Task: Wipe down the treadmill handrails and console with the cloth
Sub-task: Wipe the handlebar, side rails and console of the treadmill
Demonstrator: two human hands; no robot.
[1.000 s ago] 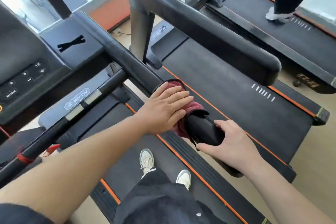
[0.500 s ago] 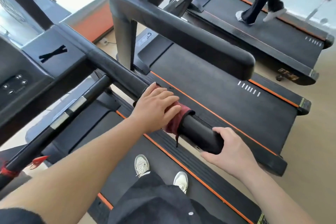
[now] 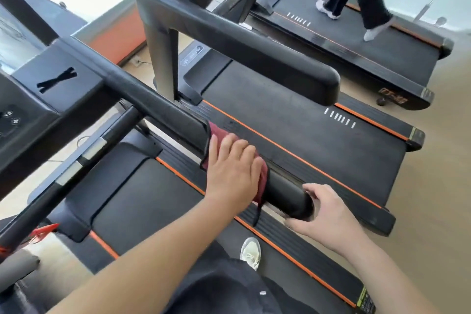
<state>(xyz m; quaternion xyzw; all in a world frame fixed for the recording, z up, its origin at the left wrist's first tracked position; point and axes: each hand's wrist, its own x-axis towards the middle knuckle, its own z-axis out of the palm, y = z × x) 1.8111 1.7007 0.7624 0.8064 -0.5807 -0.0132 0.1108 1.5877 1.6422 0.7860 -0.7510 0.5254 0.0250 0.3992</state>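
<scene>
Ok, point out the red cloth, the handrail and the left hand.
red cloth [image 3: 216,131], head view, corner above fingers.
handrail [image 3: 285,196], head view, bare stretch between hands.
left hand [image 3: 233,173], head view, back of hand.

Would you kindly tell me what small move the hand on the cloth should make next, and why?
Probably slide the left hand and cloth along the handrail toward its end: a short bare stretch lies between the cloth and the right hand, which grips the end.
</scene>
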